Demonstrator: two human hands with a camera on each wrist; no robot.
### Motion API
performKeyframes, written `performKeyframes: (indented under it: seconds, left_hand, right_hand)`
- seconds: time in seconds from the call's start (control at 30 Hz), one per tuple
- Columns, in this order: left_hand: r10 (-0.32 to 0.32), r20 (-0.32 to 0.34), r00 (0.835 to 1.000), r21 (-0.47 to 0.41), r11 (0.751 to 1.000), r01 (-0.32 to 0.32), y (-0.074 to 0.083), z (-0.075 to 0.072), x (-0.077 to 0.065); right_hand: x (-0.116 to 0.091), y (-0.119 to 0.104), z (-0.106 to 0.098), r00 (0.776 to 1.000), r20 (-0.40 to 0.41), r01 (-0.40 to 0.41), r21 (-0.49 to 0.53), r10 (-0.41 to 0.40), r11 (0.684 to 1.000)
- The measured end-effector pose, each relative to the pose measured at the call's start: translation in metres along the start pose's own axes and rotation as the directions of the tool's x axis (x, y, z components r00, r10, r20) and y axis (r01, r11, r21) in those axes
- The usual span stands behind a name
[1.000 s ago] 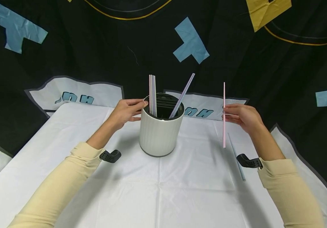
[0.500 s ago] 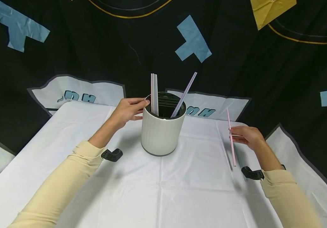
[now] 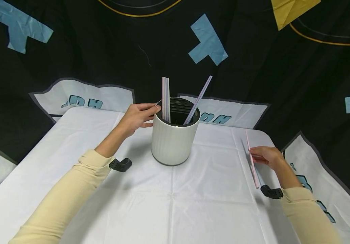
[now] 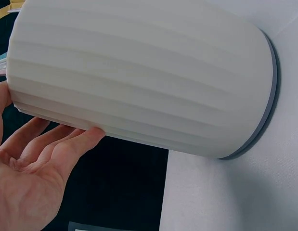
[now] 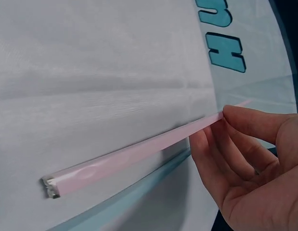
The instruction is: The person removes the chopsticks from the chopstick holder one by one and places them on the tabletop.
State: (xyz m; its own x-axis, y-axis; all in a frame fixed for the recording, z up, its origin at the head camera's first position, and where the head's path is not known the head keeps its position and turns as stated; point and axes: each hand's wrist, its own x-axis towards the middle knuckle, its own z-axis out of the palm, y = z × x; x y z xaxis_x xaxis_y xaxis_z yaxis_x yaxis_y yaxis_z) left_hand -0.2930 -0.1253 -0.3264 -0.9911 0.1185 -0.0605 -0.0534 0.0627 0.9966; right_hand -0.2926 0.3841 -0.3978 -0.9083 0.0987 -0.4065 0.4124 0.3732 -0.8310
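Note:
A white ribbed pot [image 3: 175, 145] with a dark slotted inside stands upright on the table. My left hand [image 3: 136, 118] holds its left side, thumb at the rim and fingers along the outer wall. Inside it, several pale sticks [image 3: 166, 101] stand upright at the left, and lilac sticks [image 3: 198, 99] lean right. At the table's right, my right hand [image 3: 267, 156] pinches a slim pink stick [image 5: 105, 166] between thumb and fingers, low over the cloth. Beside it lies a light blue stick [image 5: 129, 192], partly hidden by the pink stick and the hand in the head view.
White cloth [image 3: 132, 210] covers the table. Behind it hangs a black backdrop [image 3: 102, 51] with blue and yellow patches. A lettered white cloth edge [image 3: 220, 117] runs along the back, and more lettered cloth drops away past the table's right edge.
My right hand has lowered the pink stick toward the table and moved slightly right, bringing it from upright to nearly flat beside the blue stick. The left hand stays on the pot.

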Motion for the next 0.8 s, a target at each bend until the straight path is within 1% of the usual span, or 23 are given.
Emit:
performKeyframes:
  seconds: [0.2,0.4,0.5,0.63,0.8]
  left_hand:
    - [0.000,-0.001,1.000,0.011,1.000,0.000,0.000,0.001,0.001]
    - [0.004,0.000,1.000,0.013,1.000,-0.004,0.000,0.001,0.001]
    - [0.009,0.000,1.000,0.014,1.000,-0.009,0.000,0.001,0.001]
    - [0.010,0.001,1.000,0.010,1.000,-0.010,0.000,0.000,0.000]
    - [0.006,-0.001,1.000,0.008,1.000,-0.006,-0.001,0.000,0.000]
  right_hand:
    - [0.001,0.009,0.002,0.999,-0.026,-0.020,-0.010,0.020,1.000]
    - [0.001,0.015,0.005,0.998,-0.058,-0.033,-0.083,0.029,0.996]
    - [0.001,0.016,0.005,0.998,-0.059,-0.036,-0.111,0.029,0.993]
    - [0.001,0.018,0.005,0.998,-0.047,-0.039,-0.114,0.034,0.993]
    - [0.002,0.021,0.005,0.997,-0.047,-0.057,-0.092,0.053,0.994]
